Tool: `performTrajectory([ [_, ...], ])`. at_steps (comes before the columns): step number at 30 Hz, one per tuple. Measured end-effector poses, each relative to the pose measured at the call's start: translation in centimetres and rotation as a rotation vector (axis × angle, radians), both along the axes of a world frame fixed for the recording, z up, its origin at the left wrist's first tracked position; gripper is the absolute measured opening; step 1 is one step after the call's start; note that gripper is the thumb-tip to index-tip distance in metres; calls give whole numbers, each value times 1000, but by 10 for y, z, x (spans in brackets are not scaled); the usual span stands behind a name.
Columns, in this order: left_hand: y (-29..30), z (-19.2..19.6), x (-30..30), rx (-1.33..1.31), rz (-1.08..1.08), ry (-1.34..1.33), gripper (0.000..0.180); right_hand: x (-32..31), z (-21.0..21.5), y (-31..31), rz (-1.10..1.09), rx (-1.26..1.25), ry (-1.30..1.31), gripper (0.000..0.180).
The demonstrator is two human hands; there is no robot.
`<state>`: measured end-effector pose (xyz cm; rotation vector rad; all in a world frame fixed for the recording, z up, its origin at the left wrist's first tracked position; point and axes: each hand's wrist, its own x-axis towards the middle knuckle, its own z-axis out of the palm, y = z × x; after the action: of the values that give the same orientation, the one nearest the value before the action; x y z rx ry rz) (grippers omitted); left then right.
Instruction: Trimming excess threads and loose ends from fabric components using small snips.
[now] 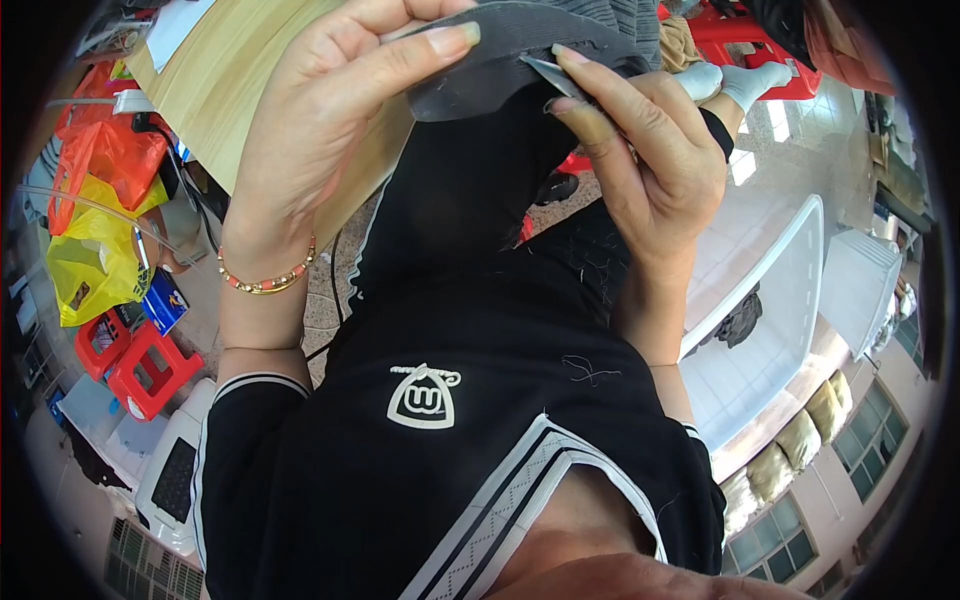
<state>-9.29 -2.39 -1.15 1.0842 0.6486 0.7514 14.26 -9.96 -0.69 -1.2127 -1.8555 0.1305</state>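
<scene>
A dark grey fabric piece (470,75) with fine ribbing and a curved edge is stretched out at the top of the view. My left hand (345,85) grips its left end, thumb lying on top and fingers folded beneath. In my right hand (650,150), pinched between thumb and fingers, is a small pointed metal tool (548,72) that looks like thread snips. Its silver tip touches the fabric beside a raised seam or slit; its handle is hidden in the palm. More grey ribbed cloth (625,25) lies just behind, at the top edge.
A pale wooden tabletop (225,70) is at the upper left. Red and yellow plastic bags (90,240) hang left, above red stools (150,370). A translucent plastic bin (770,330) stands at my right with dark cloth inside. Another person's feet in socks (755,82) show upper right.
</scene>
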Motion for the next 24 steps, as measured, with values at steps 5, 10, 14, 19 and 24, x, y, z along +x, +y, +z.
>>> performTrajectory([
  [5, -2, 18, 33, -345, 134, -107, 34, 5, 1, 2, -30, 56, -16, 36],
  [10, 34, -44, 47, 359, -352, -1061, 34, -4, 4, 1, -2, 91, -38, 45],
  [14, -4, 18, 32, -334, 129, -235, 33, -6, -1, -6, 28, 59, -38, 48],
  [19, 31, -41, 58, 478, -270, -1032, 33, -6, -2, -4, 24, 83, -57, 49],
  [24, -6, 19, 47, 137, -80, -575, 33, 0, -3, -6, -5, 62, -39, 48],
])
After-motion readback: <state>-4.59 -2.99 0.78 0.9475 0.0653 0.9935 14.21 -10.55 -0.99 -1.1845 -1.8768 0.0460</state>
